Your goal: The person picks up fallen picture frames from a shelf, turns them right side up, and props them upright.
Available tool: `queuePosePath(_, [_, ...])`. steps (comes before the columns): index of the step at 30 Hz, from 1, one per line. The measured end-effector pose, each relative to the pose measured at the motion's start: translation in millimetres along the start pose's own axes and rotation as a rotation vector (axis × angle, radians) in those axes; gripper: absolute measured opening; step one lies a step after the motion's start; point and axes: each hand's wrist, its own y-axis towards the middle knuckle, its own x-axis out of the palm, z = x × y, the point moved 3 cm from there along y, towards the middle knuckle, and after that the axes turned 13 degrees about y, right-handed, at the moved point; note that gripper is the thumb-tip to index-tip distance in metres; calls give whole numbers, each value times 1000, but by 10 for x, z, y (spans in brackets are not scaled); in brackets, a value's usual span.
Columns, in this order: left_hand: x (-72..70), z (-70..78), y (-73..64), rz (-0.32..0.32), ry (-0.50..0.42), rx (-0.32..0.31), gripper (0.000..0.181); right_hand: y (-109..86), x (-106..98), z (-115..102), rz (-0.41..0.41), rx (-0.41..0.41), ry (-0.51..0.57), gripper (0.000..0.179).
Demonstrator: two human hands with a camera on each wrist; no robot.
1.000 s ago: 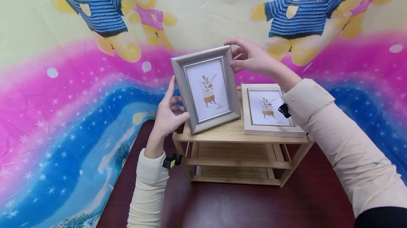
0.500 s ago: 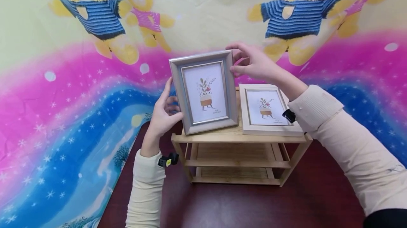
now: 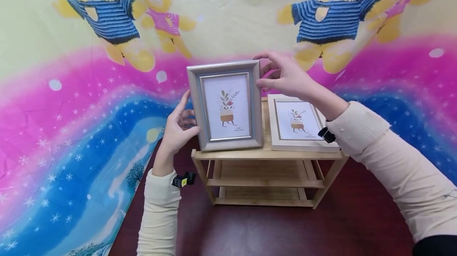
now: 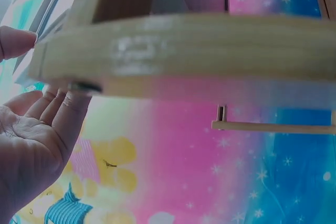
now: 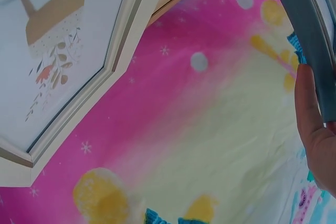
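A grey-silver picture frame (image 3: 228,105) with a plant-pot print stands nearly upright on the left of the wooden rack's top (image 3: 267,153). My left hand (image 3: 176,127) holds its left side, thumb at the front edge and fingers behind. At the upper right corner, my right hand (image 3: 285,75) pinches the frame between thumb and fingers. In the right wrist view, the thumb lies along the grey frame's side (image 5: 307,35). A cream picture frame (image 3: 298,123) with a similar print lies on the right of the rack top, partly covered by my right forearm.
The rack has two lower shelves (image 3: 265,172) and stands on a dark red table (image 3: 250,228). Behind it hangs a colourful backdrop (image 3: 228,18) with printed bears. In the left wrist view, a blurred wooden bar (image 4: 210,45) crosses close to the camera.
The grey frame has turned from a leftward slant to nearly straight, its top right corner coming down. Both hands have moved with it, still holding it. The cream frame stays on the rack.
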Motion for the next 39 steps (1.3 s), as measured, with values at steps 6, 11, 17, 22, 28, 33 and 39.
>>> queuePosePath(6, [-47,-8,-23,3,-6,6,84,-36,53,-21,7,32,32,52])
queuePosePath(11, [-63,28,-72,27,61,-32,82,-68,63,-34,-8,20,32,51])
queuePosePath(17, [-58,218,-248,281,268,39,62,-250,-31,-34,1,31,-31,55])
queuePosePath(22, [35,461,-403,473,285,220,40,-527,-161,-48,39,44,-59,40])
queuePosePath(28, [296,626,-504,414,207,309,32,-908,-289,-63,67,55,-121,25])
queuePosePath(33, [520,700,-547,391,175,327,32,-1169,-365,-15,91,55,-104,11])
queuePosePath(39, [875,751,-548,351,152,346,36,-1452,-466,86,128,82,-83,6])
